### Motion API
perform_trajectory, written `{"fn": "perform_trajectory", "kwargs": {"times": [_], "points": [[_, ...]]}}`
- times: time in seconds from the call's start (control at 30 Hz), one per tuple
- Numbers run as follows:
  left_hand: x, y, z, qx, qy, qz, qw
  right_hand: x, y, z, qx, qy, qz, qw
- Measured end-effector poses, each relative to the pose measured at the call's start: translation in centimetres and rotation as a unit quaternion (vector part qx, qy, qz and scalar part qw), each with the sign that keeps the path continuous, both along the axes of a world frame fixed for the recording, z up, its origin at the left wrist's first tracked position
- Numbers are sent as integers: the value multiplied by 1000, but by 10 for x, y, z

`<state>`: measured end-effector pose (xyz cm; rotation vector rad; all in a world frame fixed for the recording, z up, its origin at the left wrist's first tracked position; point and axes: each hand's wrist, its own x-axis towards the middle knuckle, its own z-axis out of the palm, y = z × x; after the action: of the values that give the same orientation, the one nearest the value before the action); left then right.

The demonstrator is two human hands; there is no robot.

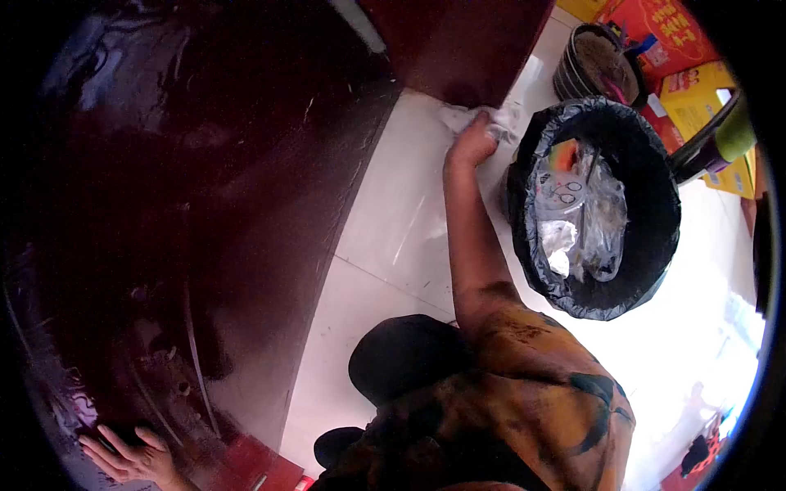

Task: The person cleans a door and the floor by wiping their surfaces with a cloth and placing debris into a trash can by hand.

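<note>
My right hand [473,146] reaches down to the light tiled floor, fingers closed on a crumpled white tissue [501,124]. The tissue lies at the foot of a dark red furniture panel [467,49], against its lower edge. My left hand [131,460] rests on the glossy dark red tabletop [164,270], fingers spread, holding nothing. To the right of my right forearm stands a bin with a black liner [655,270]. Clear plastic, white tissue and a reddish-orange piece are inside it.
Behind the bin is a striped plant pot [565,78] with soil. Red and yellow cartons [696,98] stand beside it at the upper right. A green and dark long object [720,139] leans close to the bin's rim. White floor tiles [377,270] run below the table edge.
</note>
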<state>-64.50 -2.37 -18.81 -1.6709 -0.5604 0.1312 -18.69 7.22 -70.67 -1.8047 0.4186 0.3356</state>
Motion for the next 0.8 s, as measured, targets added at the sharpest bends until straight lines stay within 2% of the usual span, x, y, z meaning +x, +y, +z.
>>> {"fn": "perform_trajectory", "kwargs": {"times": [0.07,0.13,0.17,0.23,0.3,0.33,0.37,0.4,0.43,0.57,0.67,0.73,0.8], "points": [[-11,1,3,5,11,7,1000,-18,-4,48,107,34,-93,989],[-15,-1,3,4,13,11,1000,-30,7,34,289,102,-140,941],[-15,0,3,4,13,13,1000,-38,4,68,293,155,-49,942],[-16,-2,3,7,12,26,1000,-51,29,88,374,61,28,925],[-21,-3,4,14,14,40,999,-42,58,99,275,33,142,950],[-22,-3,4,12,19,37,999,-37,72,92,254,72,185,947],[-23,-2,4,11,22,33,999,-39,103,52,146,-25,191,970],[-22,-2,4,11,26,31,999,-42,117,39,72,-61,200,975],[-21,-2,5,9,23,28,999,-43,117,49,39,-77,220,972],[-19,-2,2,1,7,28,1000,-36,98,113,48,-157,294,942],[-18,-1,1,-12,-14,8,1000,-39,90,141,149,-161,272,937],[-16,0,0,-13,-26,-2,1000,-42,82,152,167,-402,210,876],[-15,-3,1,-12,-20,7,1000,-45,79,184,164,-616,136,759]]}}
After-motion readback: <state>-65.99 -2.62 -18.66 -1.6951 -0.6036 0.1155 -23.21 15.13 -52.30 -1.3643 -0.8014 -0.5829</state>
